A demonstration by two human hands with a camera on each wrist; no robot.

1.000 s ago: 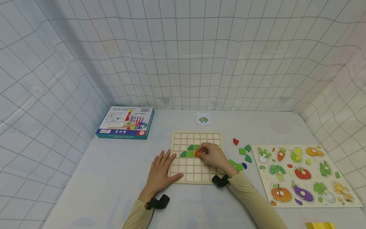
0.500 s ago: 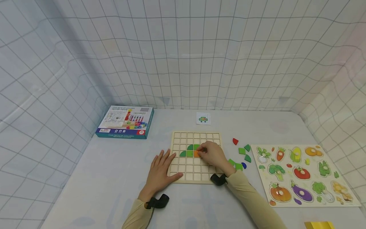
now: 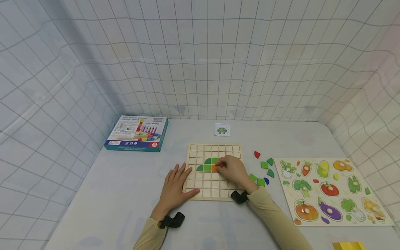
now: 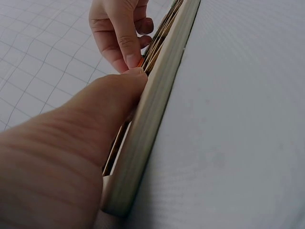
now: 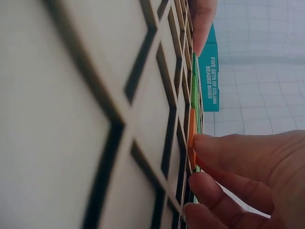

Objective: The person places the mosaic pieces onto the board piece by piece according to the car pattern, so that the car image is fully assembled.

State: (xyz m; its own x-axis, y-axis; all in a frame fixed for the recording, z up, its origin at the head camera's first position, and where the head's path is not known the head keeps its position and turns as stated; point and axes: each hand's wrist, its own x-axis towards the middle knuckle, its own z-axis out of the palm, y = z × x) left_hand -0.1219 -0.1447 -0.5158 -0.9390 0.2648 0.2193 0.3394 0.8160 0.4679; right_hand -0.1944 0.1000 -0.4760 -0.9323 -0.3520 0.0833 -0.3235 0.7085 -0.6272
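Observation:
A wooden grid board (image 3: 207,184) lies flat on the table, with green square and quarter-round tiles set in its middle cells. My left hand (image 3: 175,184) rests spread along the board's left side, fingers straight; its thumb (image 4: 116,90) lies at the near edge. Over the board, my right hand (image 3: 232,168) pinches an orange square tile (image 5: 192,131) between thumb and fingers, beside the green tiles. The tile sits at a cell of the grid; the hand covers part of it, so I cannot tell whether it lies fully flat.
Right of the board lie loose tiles: a red quarter-round (image 3: 257,154), a blue half-round (image 3: 266,181) and several green pieces (image 3: 264,165). A vegetable puzzle board (image 3: 312,187) stands farther right. Behind are a small pattern card (image 3: 222,130) and, at left, a boxed toy (image 3: 137,133).
My right hand stays on the orange tile, with only slight finger movement. The left hand keeps its place on the board. The whole view has shifted very slightly.

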